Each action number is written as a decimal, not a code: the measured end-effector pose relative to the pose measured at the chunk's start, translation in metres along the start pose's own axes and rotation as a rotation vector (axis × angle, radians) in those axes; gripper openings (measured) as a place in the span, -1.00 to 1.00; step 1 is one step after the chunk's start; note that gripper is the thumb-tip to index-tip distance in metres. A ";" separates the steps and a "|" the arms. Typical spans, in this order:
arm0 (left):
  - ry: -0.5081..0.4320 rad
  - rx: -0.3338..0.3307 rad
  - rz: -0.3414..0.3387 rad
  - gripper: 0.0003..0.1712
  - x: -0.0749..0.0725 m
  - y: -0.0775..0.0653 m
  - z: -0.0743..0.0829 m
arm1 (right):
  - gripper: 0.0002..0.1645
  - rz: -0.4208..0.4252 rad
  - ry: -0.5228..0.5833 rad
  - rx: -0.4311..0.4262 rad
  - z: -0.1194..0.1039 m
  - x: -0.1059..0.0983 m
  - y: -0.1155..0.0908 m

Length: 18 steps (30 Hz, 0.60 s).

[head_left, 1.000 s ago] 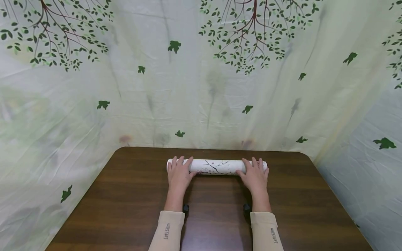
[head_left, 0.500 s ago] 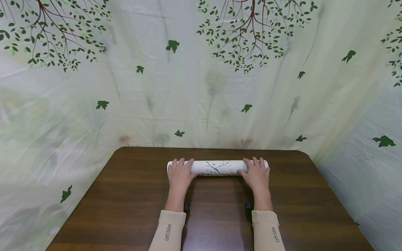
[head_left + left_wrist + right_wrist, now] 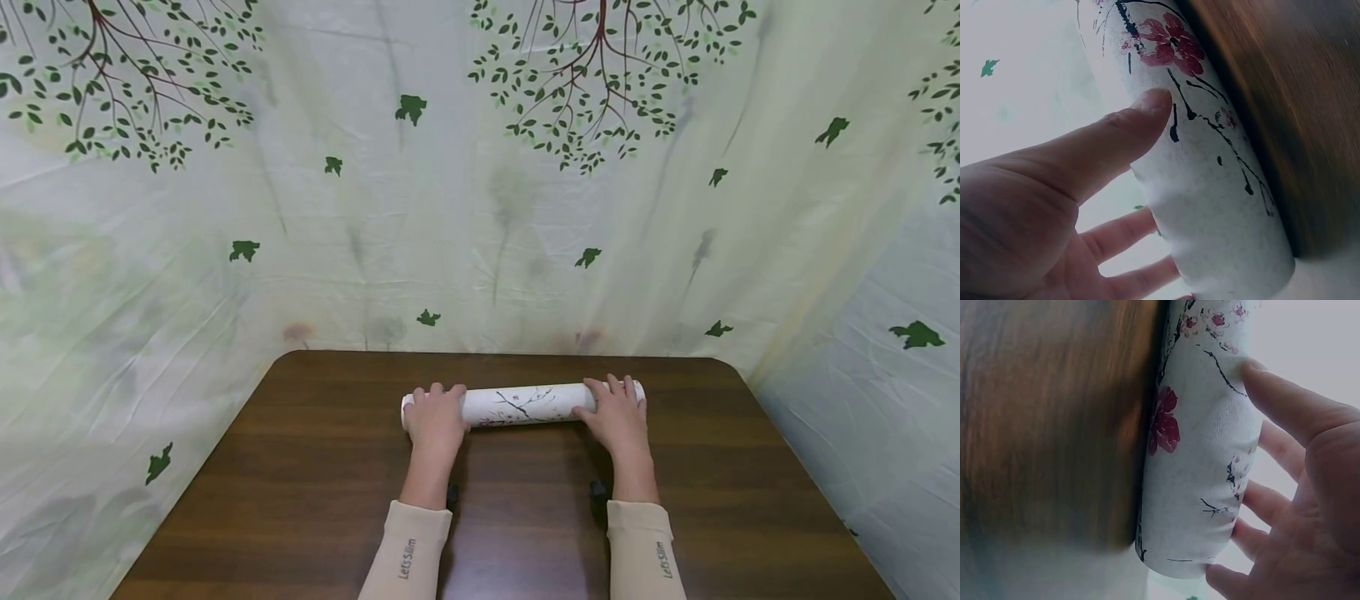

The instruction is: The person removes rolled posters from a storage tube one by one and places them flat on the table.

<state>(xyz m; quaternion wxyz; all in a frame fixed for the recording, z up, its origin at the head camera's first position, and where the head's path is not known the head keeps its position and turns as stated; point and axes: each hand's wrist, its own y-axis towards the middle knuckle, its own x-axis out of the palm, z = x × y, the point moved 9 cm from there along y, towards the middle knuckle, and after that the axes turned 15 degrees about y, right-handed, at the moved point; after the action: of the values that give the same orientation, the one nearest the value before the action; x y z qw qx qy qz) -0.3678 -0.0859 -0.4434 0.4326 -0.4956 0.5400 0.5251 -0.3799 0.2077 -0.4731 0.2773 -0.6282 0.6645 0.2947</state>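
Note:
A white roll of flower-printed paper (image 3: 525, 405), patterned with dark branches and red blossoms, lies near the table's far edge, its left end a little closer to me than its right. My left hand (image 3: 437, 421) grips the left end, thumb (image 3: 1125, 128) on the near side and fingers round the far side. At the right end my right hand (image 3: 618, 421) holds the roll the same way, its thumb (image 3: 1291, 403) against the printed face. In both wrist views the roll (image 3: 1204, 462) overlaps the tabletop edge-on, its surface slightly dented near the fingers.
The brown wooden table (image 3: 300, 483) has rounded far corners. Behind it hangs a pale curtain (image 3: 480, 208) with leaf and branch prints, which also runs along both sides.
The left end of the roll has come toward me with my left hand, so the roll now slants. My right hand has shifted slightly to the right.

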 end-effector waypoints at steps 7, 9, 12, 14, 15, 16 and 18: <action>0.033 -0.025 -0.030 -0.53 -0.001 -0.001 0.007 | -0.22 -0.015 0.005 0.001 0.001 -0.004 -0.001; 0.033 -0.027 -0.030 -0.54 -0.001 -0.001 0.008 | -0.22 -0.015 0.006 -0.001 0.001 -0.005 -0.001; 0.040 -0.025 -0.021 -0.54 -0.002 -0.001 0.011 | -0.22 -0.015 0.002 -0.005 0.003 -0.006 0.000; 0.046 -0.023 -0.016 -0.52 -0.002 -0.002 0.012 | -0.22 -0.015 -0.002 -0.004 0.004 -0.006 0.000; 0.050 -0.021 -0.014 -0.52 -0.002 -0.003 0.013 | -0.21 -0.016 -0.004 -0.002 0.004 -0.007 0.000; 0.056 -0.020 -0.011 -0.53 -0.002 -0.003 0.015 | -0.22 -0.017 -0.007 -0.003 0.005 -0.007 0.000; 0.064 -0.016 -0.007 -0.54 -0.003 -0.004 0.018 | -0.22 -0.019 -0.009 -0.007 0.005 -0.007 0.000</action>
<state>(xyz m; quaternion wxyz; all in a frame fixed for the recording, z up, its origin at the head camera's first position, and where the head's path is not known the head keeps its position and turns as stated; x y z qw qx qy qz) -0.3642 -0.0675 -0.4428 0.4131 -0.5174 0.5476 0.5116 -0.3793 0.2159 -0.4712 0.2809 -0.6341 0.6563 0.2972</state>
